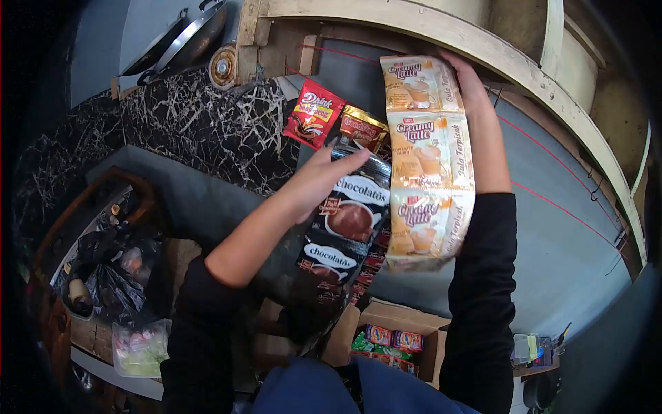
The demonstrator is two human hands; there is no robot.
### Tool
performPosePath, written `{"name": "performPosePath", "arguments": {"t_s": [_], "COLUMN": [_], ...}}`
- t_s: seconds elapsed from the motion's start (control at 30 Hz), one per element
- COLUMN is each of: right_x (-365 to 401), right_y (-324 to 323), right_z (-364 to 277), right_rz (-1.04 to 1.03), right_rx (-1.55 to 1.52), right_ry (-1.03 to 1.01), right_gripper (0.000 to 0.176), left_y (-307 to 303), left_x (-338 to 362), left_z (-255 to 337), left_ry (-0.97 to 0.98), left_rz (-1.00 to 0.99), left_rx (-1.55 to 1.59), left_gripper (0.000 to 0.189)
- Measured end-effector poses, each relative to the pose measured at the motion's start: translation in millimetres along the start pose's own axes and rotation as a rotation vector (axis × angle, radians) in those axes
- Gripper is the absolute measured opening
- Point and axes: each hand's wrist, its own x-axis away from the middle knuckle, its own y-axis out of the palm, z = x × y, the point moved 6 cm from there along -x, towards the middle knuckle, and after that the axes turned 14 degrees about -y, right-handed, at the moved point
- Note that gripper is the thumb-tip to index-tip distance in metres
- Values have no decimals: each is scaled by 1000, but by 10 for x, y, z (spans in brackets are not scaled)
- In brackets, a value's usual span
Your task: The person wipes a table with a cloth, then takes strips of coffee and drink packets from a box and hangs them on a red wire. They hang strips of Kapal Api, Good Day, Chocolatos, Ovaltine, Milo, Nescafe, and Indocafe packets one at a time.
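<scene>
My left hand (318, 181) grips a dark strip of Chocolatos sachets (350, 219) near its top, thumb across the front; the other fingers are mostly hidden behind. At the upper right, my right hand (463, 77) holds the top edge of a cream-coloured strip of Creamy Latte sachets (422, 150), its fingertips out of sight behind the strip. Both strips hang side by side, the Creamy Latte one partly in front. Just above my left hand are a red Drink Beng-Beng sachet (314, 114) and a gold-and-brown Good Day sachet (363, 129).
A wooden frame (441, 15) arches overhead, with red string (552, 146) along the wall. Below stands a cardboard box (433, 331) with colourful sachets. A marbled black surface (200, 131), pans (189, 43), a black plastic bag (114, 279) and a clear bag (141, 348) lie to the left.
</scene>
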Motion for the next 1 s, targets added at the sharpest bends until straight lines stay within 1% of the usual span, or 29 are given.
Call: {"name": "performPosePath", "arguments": {"t_s": [0.03,0.07,0.1,0.17,0.2,0.23,0.3,0.33,0.37,0.4,0.43,0.47,0.5,0.53,0.57,0.63,0.67,0.7,0.77,0.8,0.83,0.9,0.93,0.97,1.0], "right_x": [126,302,307,302,269,239,179,129,98,98,92,97,180,236,185,39,-13,-39,-63,-40,5,77,102,140,212], "right_y": [178,247,266,177,141,112,-49,-138,-215,-208,-196,-189,-92,-36,-58,-149,-152,-170,-146,-111,-60,43,83,98,197], "right_z": [-27,-55,-11,-36,-57,-50,-99,-106,-94,-74,-54,-55,-72,-87,-42,84,141,123,123,125,79,38,14,15,-27], "right_rz": [-152,-45,-43,41,63,72,273,325,329,318,303,300,324,344,345,368,349,353,286,262,274,235,210,220,181], "right_rx": [-84,185,182,277,251,253,138,155,157,191,224,226,528,828,826,698,469,470,355,308,306,292,282,284,208], "right_ry": [35,51,49,-131,-163,-167,-312,-361,-366,-312,-257,-258,-181,-98,-99,-113,-114,-112,-18,36,36,32,-11,-8,-81], "right_gripper": [24,30,30,33,36,36,33,28,28,26,24,24,23,22,22,21,21,21,20,21,21,18,19,19,29], "left_y": [-45,-102,-161,-273,-373,-359,-416,-503,-576,-566,-575,-611,-618,-634,-675,-522,-445,-412,-471,-291,-266,-145,-36,-15,-18], "left_x": [-25,-30,-8,107,112,182,138,98,68,74,85,61,47,-13,-117,-252,-334,-410,-691,-593,-668,-776,-762,-738,-758], "left_z": [14,32,75,212,192,249,337,398,481,587,672,727,792,810,821,885,821,816,754,641,641,706,774,801,873], "left_ry": [8,8,24,91,-84,-128,18,140,265,318,340,262,182,176,176,417,286,148,172,-190,-195,-130,-32,-113,-40], "left_rz": [9,-34,-55,60,157,258,238,298,358,417,495,566,637,590,590,354,196,155,157,169,159,110,63,62,47], "left_rx": [-58,-162,-294,-449,-449,-319,-208,-379,-549,-741,-854,-882,-911,-841,-842,-770,-655,-704,-605,-370,-376,-364,-350,-396,-411], "left_gripper": [28,28,32,39,46,44,43,48,54,52,49,49,48,51,51,53,43,33,34,40,40,40,43,40,38]}}
